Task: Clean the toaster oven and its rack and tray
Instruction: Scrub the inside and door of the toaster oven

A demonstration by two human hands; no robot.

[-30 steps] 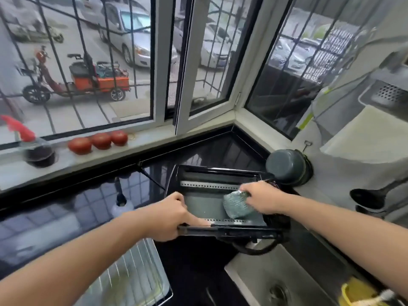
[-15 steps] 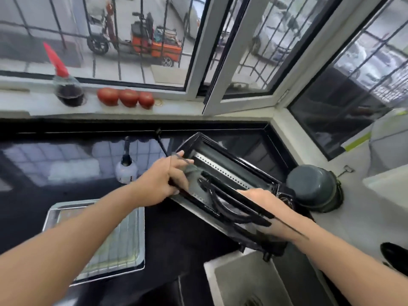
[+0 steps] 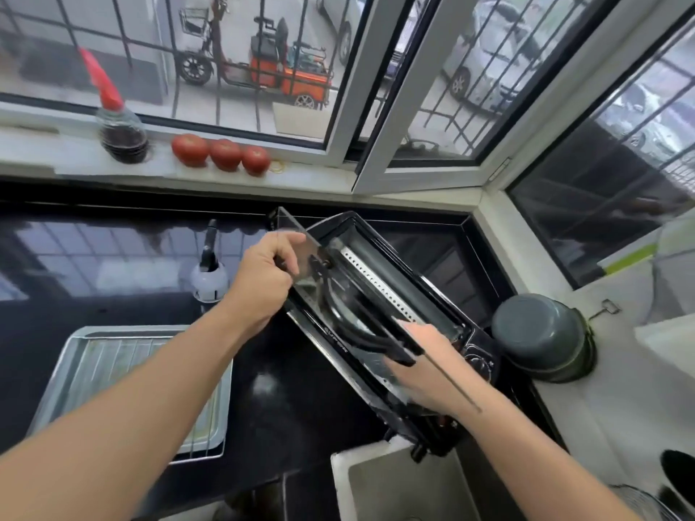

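**Inspector:** Fingers (image 3: 289,244) of the left hand (image 3: 263,280) are curled over the upper end of the clear glass oven door (image 3: 301,265), thumb side toward the camera, gripping its edge. Confirm the right.

**Assistant:** Right hand (image 3: 425,366) is seen through the lower end of that same glass door. Its fingers reach into the oven's opening, lying fairly straight. Whether they hold anything I cannot tell; the glass and the curved black door handle (image 3: 346,329) cross in front of them.

**Inspector:** Position of the appliance?

**Assistant:** Black box-shaped metal toaster oven (image 3: 376,295) sits on the glossy black countertop (image 3: 293,370), turned diagonally, its lower corner overhanging the steel sink (image 3: 376,479). Its control knobs (image 3: 477,362) face the lower right. A perforated silver strip shows inside the cavity.

**Inspector:** Rack and tray?

**Assistant:** Rectangular silver metal tray (image 3: 75,344) lies on the counter well to the left of the oven, under the left forearm, with the wire rack (image 3: 113,359) resting in it.

**Inspector:** Surroundings?

**Assistant:** Dark grey round pot (image 3: 541,336) stands just beside the oven on the right. Three red tomatoes (image 3: 222,154) and a red-capped bottle of dark liquid (image 3: 120,133) are on the white windowsill. A small white dispenser with a black spout (image 3: 208,276) stands near the left hand.
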